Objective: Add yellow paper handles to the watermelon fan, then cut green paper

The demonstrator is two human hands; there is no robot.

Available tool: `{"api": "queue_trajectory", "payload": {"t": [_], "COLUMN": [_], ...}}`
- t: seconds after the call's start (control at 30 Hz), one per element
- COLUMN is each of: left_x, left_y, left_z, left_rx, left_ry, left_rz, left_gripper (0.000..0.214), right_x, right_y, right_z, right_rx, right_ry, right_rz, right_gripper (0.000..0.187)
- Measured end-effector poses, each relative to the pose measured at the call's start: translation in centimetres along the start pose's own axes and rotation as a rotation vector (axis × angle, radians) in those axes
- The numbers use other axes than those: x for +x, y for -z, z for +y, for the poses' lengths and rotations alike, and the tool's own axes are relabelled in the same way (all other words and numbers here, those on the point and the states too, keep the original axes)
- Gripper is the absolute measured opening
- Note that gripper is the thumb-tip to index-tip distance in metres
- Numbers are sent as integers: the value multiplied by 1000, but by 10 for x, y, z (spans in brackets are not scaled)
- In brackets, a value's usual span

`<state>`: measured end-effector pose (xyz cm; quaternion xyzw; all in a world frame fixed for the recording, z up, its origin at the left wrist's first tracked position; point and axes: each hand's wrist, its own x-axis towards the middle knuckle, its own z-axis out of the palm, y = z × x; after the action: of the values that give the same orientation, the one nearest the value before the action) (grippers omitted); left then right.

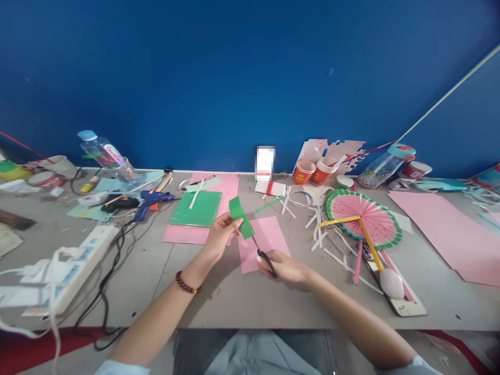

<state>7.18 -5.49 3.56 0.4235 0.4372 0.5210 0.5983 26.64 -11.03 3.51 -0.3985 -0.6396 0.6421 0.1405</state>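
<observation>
My left hand pinches a piece of green paper and holds it up over the table. My right hand grips small black-handled scissors, whose blades point up into the lower edge of the green paper. A pink sheet lies flat under both hands. A red bead bracelet sits on my left wrist.
A green sheet on pink paper lies behind my left hand. A watermelon paper fan and white paper strips lie to the right, with red paper cups behind. A blue glue gun, a power strip and cables occupy the left. A large pink sheet lies far right.
</observation>
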Motion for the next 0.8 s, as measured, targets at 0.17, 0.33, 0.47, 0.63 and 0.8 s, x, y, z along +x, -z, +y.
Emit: {"api": "queue_trajectory", "payload": {"t": [0.17,0.33,0.47,0.63,0.8], "left_x": [1,0,-1,-1,-1], "left_y": [1,1,0,-1,-2], "left_z": [-2,-1,-1,0,0], "left_rx": [-5,17,38,41,36], "left_ry": [-18,-40,-53,-68,-93], "left_rz": [26,19,28,55,68], "left_gripper": [20,20,20,20,19], "right_x": [-1,-2,-3,-3,-3], "right_y": [0,0,-1,-2,-2], "right_z": [-1,-4,-6,-7,-5], "right_rx": [-5,9,5,17,23], "right_ry": [-14,-13,-16,-36,-55], "right_rz": [-2,9,12,20,28], "right_gripper": [54,53,53,53,53]}}
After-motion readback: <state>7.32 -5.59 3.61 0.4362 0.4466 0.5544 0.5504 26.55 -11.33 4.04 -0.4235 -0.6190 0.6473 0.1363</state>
